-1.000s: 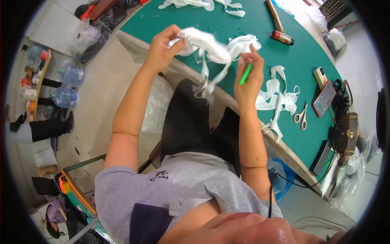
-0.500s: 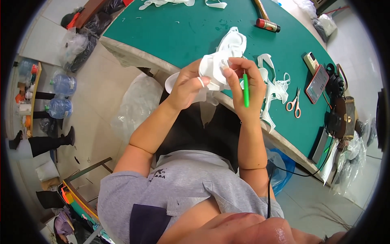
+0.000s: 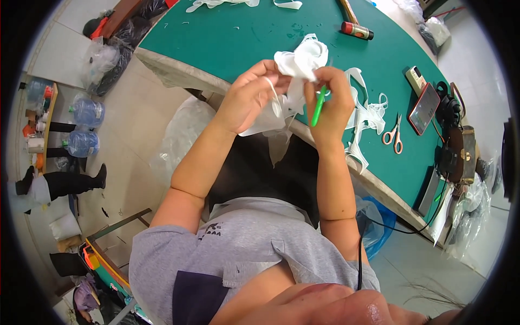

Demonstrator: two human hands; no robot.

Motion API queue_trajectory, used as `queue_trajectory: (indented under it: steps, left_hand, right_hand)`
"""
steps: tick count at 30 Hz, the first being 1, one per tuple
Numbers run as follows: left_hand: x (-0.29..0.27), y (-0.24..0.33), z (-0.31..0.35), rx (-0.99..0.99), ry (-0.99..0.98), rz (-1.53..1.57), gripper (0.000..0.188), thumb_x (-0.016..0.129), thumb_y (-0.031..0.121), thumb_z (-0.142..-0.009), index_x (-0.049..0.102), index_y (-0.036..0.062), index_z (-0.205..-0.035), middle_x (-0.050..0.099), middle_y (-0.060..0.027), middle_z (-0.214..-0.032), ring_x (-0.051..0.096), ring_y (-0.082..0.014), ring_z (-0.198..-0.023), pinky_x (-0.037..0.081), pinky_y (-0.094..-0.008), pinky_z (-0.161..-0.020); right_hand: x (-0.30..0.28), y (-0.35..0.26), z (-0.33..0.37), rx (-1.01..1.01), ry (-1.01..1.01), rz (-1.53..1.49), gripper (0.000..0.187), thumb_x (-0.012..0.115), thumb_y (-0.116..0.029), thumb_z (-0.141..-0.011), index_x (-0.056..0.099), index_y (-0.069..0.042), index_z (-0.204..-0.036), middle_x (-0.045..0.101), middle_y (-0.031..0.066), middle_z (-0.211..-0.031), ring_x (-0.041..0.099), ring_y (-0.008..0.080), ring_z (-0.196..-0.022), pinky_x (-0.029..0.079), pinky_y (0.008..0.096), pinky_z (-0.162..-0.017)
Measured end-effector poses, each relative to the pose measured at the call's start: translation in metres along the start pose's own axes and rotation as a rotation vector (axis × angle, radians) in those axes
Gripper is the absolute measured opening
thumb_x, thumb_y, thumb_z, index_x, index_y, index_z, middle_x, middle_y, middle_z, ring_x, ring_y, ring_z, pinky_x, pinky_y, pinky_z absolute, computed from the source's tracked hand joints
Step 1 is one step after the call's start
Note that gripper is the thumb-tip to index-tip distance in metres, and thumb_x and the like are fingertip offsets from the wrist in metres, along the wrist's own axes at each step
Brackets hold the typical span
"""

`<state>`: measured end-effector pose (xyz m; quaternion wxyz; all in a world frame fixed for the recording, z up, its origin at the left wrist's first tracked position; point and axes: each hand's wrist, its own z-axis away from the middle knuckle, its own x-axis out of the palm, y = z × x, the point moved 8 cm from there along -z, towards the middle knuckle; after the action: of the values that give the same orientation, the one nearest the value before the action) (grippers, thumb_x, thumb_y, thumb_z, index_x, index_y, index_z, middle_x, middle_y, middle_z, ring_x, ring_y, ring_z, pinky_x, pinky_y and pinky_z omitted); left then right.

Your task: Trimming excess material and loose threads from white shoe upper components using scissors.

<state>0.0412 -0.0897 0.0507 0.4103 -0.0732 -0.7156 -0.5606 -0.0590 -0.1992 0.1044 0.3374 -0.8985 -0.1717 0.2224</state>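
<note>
Above the table's near edge I hold a white garment (image 3: 303,58) that looks like a bra with moulded cups; it is bunched and partly blurred. My left hand (image 3: 244,102) grips its left side with closed fingers, and a thin white strap loops down from them. My right hand (image 3: 335,105) pinches the other side between thumb and fingers. A slim bright green stick-like tool (image 3: 318,110) is tucked in that same hand; its tip is hidden. Beside the right hand, more white straps and pieces (image 3: 372,118) lie on the green tabletop (image 3: 238,51).
Orange-handled scissors (image 3: 394,135), a phone (image 3: 423,110), a pale keypad device (image 3: 415,80) and a brown bag (image 3: 461,154) are at the right. A hammer (image 3: 356,31) rests at the far side. Plastic bags (image 3: 181,135) and water jugs (image 3: 88,112) stand left; another person's legs show there.
The garment has been turned and bunched, moving slightly away from me. My left hand has opened its palm toward the middle, and the green tool has tilted.
</note>
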Motion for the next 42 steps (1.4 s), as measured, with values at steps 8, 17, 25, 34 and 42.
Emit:
queue_trajectory:
  steps: [8,17,25,34,42]
  left_hand:
    - [-0.006,0.000,0.071,0.759,-0.124,-1.573,0.023,0.063,0.006,-0.073,0.065,0.0067,-0.096,0.057,-0.0091,-0.119,0.053,-0.0294,-0.110,0.040,-0.0387,-0.093]
    - [-0.011,0.022,0.051,0.394,0.093,0.093,0.043,0.032,0.040,-0.100,0.051,0.0069,-0.081,0.054,-0.0077,-0.080,0.049,-0.0147,-0.065,0.041,-0.0296,-0.064]
    - [-0.001,0.016,0.029,0.268,0.323,0.191,0.039,0.040,0.040,-0.098,0.046,0.0105,-0.074,0.050,-0.0036,-0.069,0.045,-0.0126,-0.055,0.036,-0.0248,-0.051]
    - [0.009,0.013,0.015,0.189,0.142,0.284,0.041,0.038,0.045,-0.097,0.044,0.0111,-0.076,0.049,-0.0035,-0.065,0.048,-0.0145,-0.055,0.038,-0.0255,-0.049]
    - [0.040,0.025,0.025,0.361,0.107,-0.794,0.062,0.062,0.008,-0.073,0.037,0.0045,-0.129,0.041,-0.0138,-0.134,0.036,-0.0228,-0.128,0.028,-0.0348,-0.104]
  right_hand:
    - [-0.042,0.061,-0.011,0.395,0.195,0.075,0.023,0.074,-0.016,-0.078,0.060,0.000,-0.088,0.063,0.0041,-0.077,0.055,0.0078,-0.065,0.042,0.0200,-0.058]
    - [0.007,-0.007,0.031,0.125,-0.467,-0.359,0.016,0.061,-0.003,-0.083,0.052,-0.003,-0.095,0.063,0.0123,-0.105,0.055,0.0164,-0.089,0.043,0.0288,-0.081]
    - [0.031,-0.051,0.077,0.252,-0.591,-0.751,0.030,0.068,-0.009,-0.079,0.040,-0.008,-0.090,0.056,0.0128,-0.100,0.049,0.0171,-0.092,0.038,0.0286,-0.085]
    - [0.001,-0.011,0.069,0.638,-0.247,-1.040,0.026,0.063,0.002,-0.077,0.040,-0.011,-0.079,0.054,0.0068,-0.087,0.047,0.0109,-0.081,0.036,0.0225,-0.076]
    - [-0.027,0.013,0.050,0.662,-0.061,-1.146,0.016,0.058,-0.002,-0.083,0.044,-0.010,-0.082,0.054,0.0044,-0.092,0.052,0.0115,-0.087,0.041,0.0248,-0.082]
